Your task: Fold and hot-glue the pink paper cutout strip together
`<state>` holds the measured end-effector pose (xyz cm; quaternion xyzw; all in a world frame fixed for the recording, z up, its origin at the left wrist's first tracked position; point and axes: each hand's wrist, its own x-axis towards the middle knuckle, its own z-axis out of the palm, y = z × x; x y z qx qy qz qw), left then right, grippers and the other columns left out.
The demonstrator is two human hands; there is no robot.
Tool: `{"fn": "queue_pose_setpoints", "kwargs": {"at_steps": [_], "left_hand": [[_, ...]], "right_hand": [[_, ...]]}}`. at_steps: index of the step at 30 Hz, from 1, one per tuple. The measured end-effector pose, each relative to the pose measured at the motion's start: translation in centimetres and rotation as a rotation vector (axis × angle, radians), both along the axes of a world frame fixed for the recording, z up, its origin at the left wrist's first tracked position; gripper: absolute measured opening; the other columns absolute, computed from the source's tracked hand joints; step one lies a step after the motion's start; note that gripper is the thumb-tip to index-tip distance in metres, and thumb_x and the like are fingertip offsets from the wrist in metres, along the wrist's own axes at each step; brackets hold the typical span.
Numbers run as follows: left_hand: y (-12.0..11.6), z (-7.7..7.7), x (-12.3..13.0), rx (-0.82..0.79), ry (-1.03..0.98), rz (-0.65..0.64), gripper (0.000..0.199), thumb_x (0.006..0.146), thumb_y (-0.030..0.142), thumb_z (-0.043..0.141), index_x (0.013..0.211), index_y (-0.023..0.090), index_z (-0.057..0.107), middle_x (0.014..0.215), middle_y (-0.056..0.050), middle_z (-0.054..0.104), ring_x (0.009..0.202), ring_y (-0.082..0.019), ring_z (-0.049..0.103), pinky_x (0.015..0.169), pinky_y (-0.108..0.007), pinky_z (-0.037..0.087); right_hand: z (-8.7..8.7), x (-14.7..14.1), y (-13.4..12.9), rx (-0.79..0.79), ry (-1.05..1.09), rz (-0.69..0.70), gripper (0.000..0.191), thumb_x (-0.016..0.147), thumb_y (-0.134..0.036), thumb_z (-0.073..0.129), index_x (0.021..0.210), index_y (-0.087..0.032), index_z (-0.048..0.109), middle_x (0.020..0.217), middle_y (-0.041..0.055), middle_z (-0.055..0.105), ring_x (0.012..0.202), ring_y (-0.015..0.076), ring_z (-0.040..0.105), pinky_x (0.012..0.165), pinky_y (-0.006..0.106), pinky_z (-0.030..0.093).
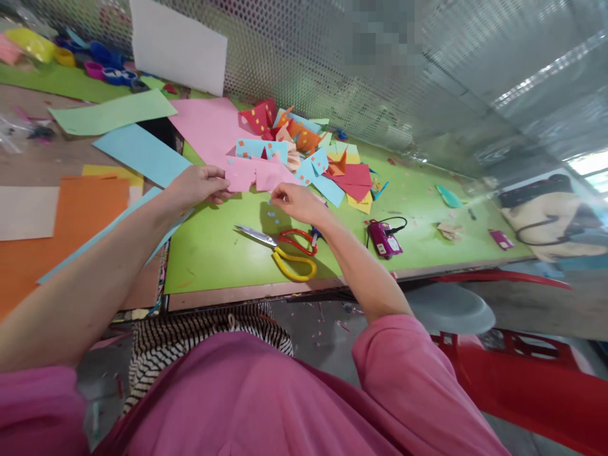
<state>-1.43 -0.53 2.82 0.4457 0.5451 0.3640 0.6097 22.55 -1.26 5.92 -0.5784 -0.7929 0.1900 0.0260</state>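
My left hand (202, 185) touches the left end of a folded pink paper piece (241, 173), its fingers bent over the edge. At the lower right edge of the pink paper is my right hand (293, 199), with thumb and fingertips pinched together; what they hold, if anything, is too small to name. Small light blue paper bits (272, 215) lie just below. Scissors with yellow and red handles (294, 266) rest in front of my hands, blades pointing left. Behind the pink piece stands a blue strip with orange squares (261, 149).
Colored folded papers (354, 180) are heaped at the back right. A purple device with a cable (386, 239) lies on the green tabletop (209, 266). Orange sheets (90, 215) and blue strips (142, 152) cover the left side. Another person's arm (553, 218) is at the far right.
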Motion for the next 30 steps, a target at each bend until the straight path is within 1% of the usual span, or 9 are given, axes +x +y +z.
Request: {"fn": "queue_pose_setpoints", "kwargs": {"at_steps": [3,5,8,11,14,20,23,27,30], "left_hand": [[-0.2,0.3,0.0,0.011,0.044,0.016,0.01,0.086,0.009,0.068,0.096,0.011,0.067,0.074,-0.005,0.074,0.073,-0.016,0.074,0.073,-0.026,0.06],[-0.2,0.3,0.1,0.011,0.041,0.013,0.01,0.085,0.009,0.069,0.094,0.012,0.067,0.074,-0.005,0.074,0.075,-0.017,0.074,0.073,-0.027,0.06],[-0.2,0.3,0.2,0.011,0.03,0.014,0.008,0.083,0.009,0.069,0.089,0.014,0.067,0.075,-0.006,0.074,0.079,-0.019,0.075,0.074,-0.028,0.06],[-0.1,0.2,0.2,0.031,0.024,0.014,0.005,0.082,0.01,0.068,0.082,0.014,0.066,0.075,-0.005,0.073,0.082,-0.02,0.076,0.075,-0.028,0.06],[-0.1,0.2,0.2,0.046,0.021,-0.015,0.006,0.08,0.011,0.069,0.079,0.015,0.065,0.075,-0.004,0.073,0.084,-0.02,0.076,0.075,-0.028,0.06],[0.0,0.0,0.2,0.065,0.034,-0.019,0.008,0.079,0.011,0.067,0.074,0.017,0.063,0.07,-0.002,0.07,0.08,-0.018,0.075,0.079,-0.03,0.06],[0.1,-0.2,0.1,0.08,0.047,-0.034,0.009,0.079,0.012,0.067,0.072,0.017,0.064,0.068,-0.001,0.069,0.079,-0.018,0.074,0.079,-0.03,0.06],[0.1,-0.1,0.1,0.073,0.055,-0.038,0.008,0.078,0.012,0.068,0.073,0.018,0.066,0.068,-0.002,0.07,0.078,-0.018,0.074,0.079,-0.03,0.06],[0.1,0.1,0.1,0.061,0.052,-0.035,0.009,0.079,0.011,0.067,0.073,0.017,0.066,0.069,-0.002,0.07,0.078,-0.018,0.074,0.079,-0.03,0.06]], "right_hand": [[0.9,-2.0,0.3,0.104,0.074,0.054,0.011,0.092,-0.017,0.054,0.093,-0.018,0.066,0.098,0.0065,0.072,0.086,0.0194,0.062,0.079,0.032,0.044],[1.3,-3.6,0.6,0.167,0.086,0.082,0.011,0.094,-0.017,0.053,0.092,-0.019,0.063,0.099,0.0073,0.071,0.088,0.0202,0.062,0.081,0.033,0.045],[1.4,-5.7,1.2,0.227,0.051,0.105,0.01,0.097,-0.017,0.053,0.092,-0.02,0.061,0.102,0.0087,0.07,0.095,0.0226,0.062,0.086,0.035,0.045],[1.2,-6.9,1.7,0.246,0.01,0.122,0.011,0.098,-0.018,0.052,0.092,-0.022,0.061,0.102,0.0078,0.07,0.1,0.024,0.062,0.09,0.035,0.046],[1.1,-7.3,1.8,0.265,-0.029,0.128,0.013,0.098,-0.017,0.051,0.093,-0.023,0.062,0.103,0.0072,0.069,0.103,0.0248,0.061,0.091,0.036,0.046],[0.8,-7.7,2.0,0.301,-0.091,0.118,0.016,0.099,-0.016,0.05,0.102,-0.019,0.066,0.109,0.0121,0.068,0.108,0.0282,0.059,0.094,0.04,0.045],[0.5,-7.9,2.1,0.324,-0.11,0.104,0.019,0.099,-0.015,0.049,0.104,-0.019,0.066,0.111,0.0127,0.067,0.11,0.0304,0.058,0.095,0.043,0.045],[0.4,-8.2,2.1,0.324,-0.135,0.091,0.017,0.099,-0.016,0.05,0.108,-0.021,0.065,0.114,0.0127,0.066,0.113,0.0315,0.056,0.096,0.043,0.044],[0.6,-7.8,1.8,0.333,-0.095,0.091,0.014,0.099,-0.019,0.054,0.109,-0.023,0.063,0.116,0.0117,0.065,0.111,0.0295,0.055,0.098,0.041,0.044]]}}
